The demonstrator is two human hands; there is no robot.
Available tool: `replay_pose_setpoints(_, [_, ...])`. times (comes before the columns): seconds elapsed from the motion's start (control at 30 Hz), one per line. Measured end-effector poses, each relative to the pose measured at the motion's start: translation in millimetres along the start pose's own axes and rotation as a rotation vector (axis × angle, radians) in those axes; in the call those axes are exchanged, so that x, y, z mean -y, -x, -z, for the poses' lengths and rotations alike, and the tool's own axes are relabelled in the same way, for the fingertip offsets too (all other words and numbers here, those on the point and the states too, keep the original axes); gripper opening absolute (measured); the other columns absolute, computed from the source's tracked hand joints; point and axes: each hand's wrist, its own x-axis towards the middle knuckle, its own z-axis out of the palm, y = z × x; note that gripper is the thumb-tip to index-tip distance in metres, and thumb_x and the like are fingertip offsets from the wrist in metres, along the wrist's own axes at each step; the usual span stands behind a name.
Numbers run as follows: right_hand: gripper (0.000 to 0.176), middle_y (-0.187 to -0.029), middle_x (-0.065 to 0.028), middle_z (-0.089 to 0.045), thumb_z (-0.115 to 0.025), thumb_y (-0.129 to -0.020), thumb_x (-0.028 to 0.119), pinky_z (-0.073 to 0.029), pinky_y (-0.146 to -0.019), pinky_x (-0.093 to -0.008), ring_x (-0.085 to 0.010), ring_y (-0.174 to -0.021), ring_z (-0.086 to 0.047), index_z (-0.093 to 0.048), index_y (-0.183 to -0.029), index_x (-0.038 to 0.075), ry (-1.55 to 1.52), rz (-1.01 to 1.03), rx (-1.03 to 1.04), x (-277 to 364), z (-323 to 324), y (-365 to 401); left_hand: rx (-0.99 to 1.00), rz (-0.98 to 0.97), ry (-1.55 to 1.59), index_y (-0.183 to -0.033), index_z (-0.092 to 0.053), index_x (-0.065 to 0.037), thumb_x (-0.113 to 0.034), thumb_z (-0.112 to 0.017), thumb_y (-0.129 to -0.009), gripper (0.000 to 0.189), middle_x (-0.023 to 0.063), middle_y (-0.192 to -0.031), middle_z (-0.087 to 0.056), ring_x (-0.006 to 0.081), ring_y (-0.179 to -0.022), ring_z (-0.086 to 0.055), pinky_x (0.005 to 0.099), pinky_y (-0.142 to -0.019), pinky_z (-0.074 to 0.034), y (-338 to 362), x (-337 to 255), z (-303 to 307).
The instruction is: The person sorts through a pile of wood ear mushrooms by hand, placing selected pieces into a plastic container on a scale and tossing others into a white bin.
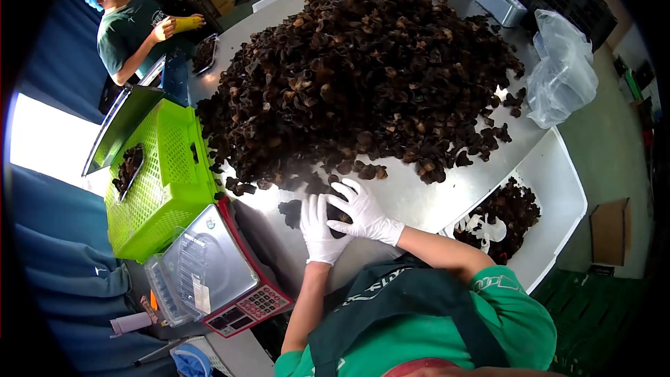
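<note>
A large heap of dark brown wood ear mushrooms (363,70) covers much of the steel table (419,202). At the heap's near edge, my two white-gloved hands are close together around a few dark wood ear pieces (340,222). My left hand (322,232) is on the left side of them, its fingers pointing away from me. My right hand (364,213) curls over them from the right, its fingertips close to the left hand. The gloves hide most of what they hold. Some loose pieces lie just beyond my fingers.
A red-trimmed scale (234,262) with clear plastic trays (178,279) stands left, beside a green crate (157,181). To the right are a white bin (565,188) partly filled with mushrooms and a plastic bag (564,73). Another person (136,35) works at the far left.
</note>
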Motion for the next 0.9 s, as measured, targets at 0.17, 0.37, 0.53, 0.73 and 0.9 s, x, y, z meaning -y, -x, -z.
replay_pose_setpoints(0.17, [0.058, -0.132, -0.0182, -0.057, -0.059, -0.092, 0.052, -0.043, -0.105, -0.0489, -0.0390, -0.123, -0.052, -0.063, -0.126, 0.006, 0.020, 0.090, 0.003, 13.3, 5.0, 26.7, -0.135, -0.097, -0.033, -0.139, -0.049, 0.000, -0.028, -0.080, -0.068, 0.083, 0.0204, -0.137, -0.055, 0.0427, -0.129, -0.050, 0.0506, -0.107, -0.039, 25.1, -7.1, -13.1])
replay_pose_setpoints(0.37, [0.052, -0.126, -0.0161, -0.061, -0.065, -0.088, 0.041, -0.047, -0.095, -0.0479, -0.0357, -0.120, -0.053, -0.063, -0.126, 0.004, 0.106, 0.036, -0.085, 12.0, -2.6, 3.8, 0.067, 0.055, -0.179, -0.147, -0.047, -0.015, -0.039, -0.079, -0.065, 0.091, 0.0186, -0.149, -0.046, 0.0396, -0.130, -0.046, 0.0518, -0.108, -0.033, -5.5, -10.9, 11.2])
replay_pose_setpoints(0.53, [0.056, -0.134, -0.0204, -0.055, -0.062, -0.091, 0.040, -0.041, -0.103, -0.0506, -0.0404, -0.124, -0.049, -0.058, -0.130, 0.000, 0.017, 0.022, 0.008, 23.8, 11.8, 28.3, 0.024, -0.043, -0.039, -0.145, -0.048, -0.008, -0.034, -0.074, -0.069, 0.085, 0.0140, -0.141, -0.054, 0.0328, -0.132, -0.049, 0.0476, -0.106, -0.035, 20.9, -5.3, -4.9])
replay_pose_setpoints(0.73, [0.045, -0.134, -0.0169, -0.059, -0.065, -0.090, 0.034, -0.044, -0.103, -0.0478, -0.0380, -0.125, -0.052, -0.066, -0.123, 0.004, 0.024, 0.043, -0.079, 9.1, 1.4, 15.4, -0.043, -0.018, 0.020, -0.144, -0.048, -0.002, -0.026, -0.076, -0.071, 0.081, 0.0152, -0.134, -0.059, 0.0327, -0.118, -0.057, 0.0448, -0.097, -0.044, 12.5, -6.5, -9.5])
replay_pose_setpoints(0.9, [0.043, -0.122, -0.0138, -0.063, -0.068, -0.086, 0.026, -0.048, -0.099, -0.0439, -0.0349, -0.114, -0.057, -0.065, -0.123, 0.004, -0.161, -0.005, -0.066, 10.2, 9.4, 27.5, -0.110, -0.082, 0.058, -0.138, -0.053, -0.002, -0.015, -0.077, -0.071, 0.072, 0.0140, -0.119, -0.065, 0.0324, -0.097, -0.064, 0.0410, -0.084, -0.052, 21.0, -18.8, -15.4])
